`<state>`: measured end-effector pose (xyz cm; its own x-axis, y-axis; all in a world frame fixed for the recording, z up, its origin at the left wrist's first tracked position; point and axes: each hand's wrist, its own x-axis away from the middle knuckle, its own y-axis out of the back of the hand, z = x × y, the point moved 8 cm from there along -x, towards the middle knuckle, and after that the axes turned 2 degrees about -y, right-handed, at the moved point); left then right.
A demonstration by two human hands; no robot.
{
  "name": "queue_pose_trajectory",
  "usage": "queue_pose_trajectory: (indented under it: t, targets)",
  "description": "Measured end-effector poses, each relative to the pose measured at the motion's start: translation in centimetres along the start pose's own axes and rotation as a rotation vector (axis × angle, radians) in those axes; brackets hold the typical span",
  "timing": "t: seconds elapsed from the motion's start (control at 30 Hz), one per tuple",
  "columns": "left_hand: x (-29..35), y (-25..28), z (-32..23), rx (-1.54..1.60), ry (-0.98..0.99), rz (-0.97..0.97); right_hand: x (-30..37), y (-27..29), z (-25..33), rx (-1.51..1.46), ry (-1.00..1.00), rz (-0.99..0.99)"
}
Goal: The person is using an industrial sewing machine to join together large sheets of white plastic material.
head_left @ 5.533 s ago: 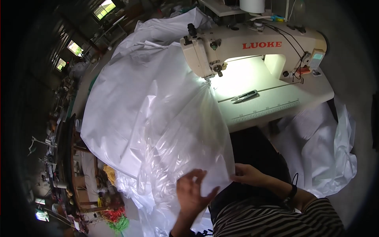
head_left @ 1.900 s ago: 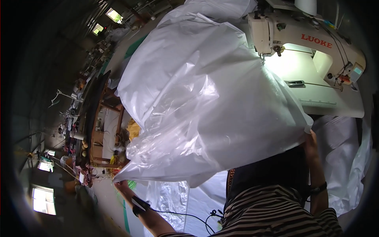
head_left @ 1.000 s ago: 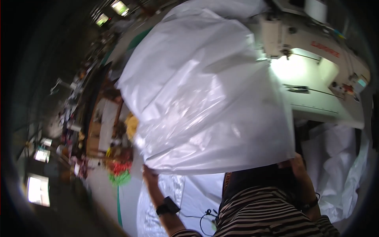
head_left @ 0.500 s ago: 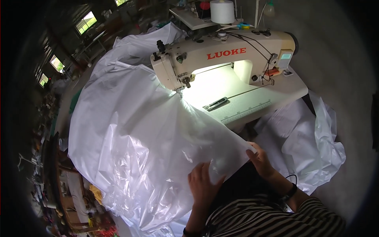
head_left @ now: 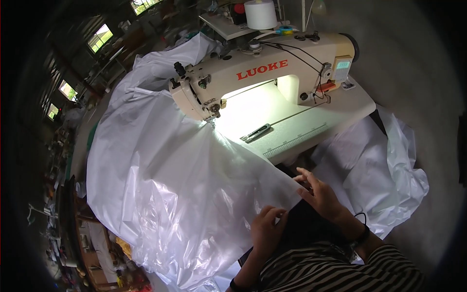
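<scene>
One white plastic sheet (head_left: 194, 175), gathered under the head of a sewing machine (head_left: 301, 58)
Its near edge meets the left hand (head_left: 267, 229), fingers curled, whether pinching I cannot tell; the right hand (head_left: 322, 197) has its fingers loosely spread beside the corner. Good handling, I judge, wants light, even tension along that edge, creases smoothed before the needle (head_left: 212, 124), thread snips (head_left: 256, 133) kept clear.

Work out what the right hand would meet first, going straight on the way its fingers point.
The right hand would probably meet the near edge of the sewing machine table first; depth is unclear, so it might brush the white sheet beforehand.
</scene>
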<state>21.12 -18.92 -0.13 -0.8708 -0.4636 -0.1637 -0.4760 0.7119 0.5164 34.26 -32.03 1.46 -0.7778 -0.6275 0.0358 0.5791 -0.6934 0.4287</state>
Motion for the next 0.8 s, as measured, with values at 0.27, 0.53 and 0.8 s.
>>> queue_pose_trajectory:
  t: [0.27,0.53,0.8]
  targets:
    - [5.0,1.5,2.5,-0.415,-0.192,-0.052,-0.9,-2.1,2.1,0.439,0.175,-0.022]
    - [4.9,-0.8,9.1,-0.594,-0.150,0.013,-1.4,-1.6,1.0,0.349,0.165,-0.061]
    - [2.9,-0.6,9.8,-0.546,-0.135,-0.215,-1.7,-2.2,-0.9,0.237,0.139,-0.042]
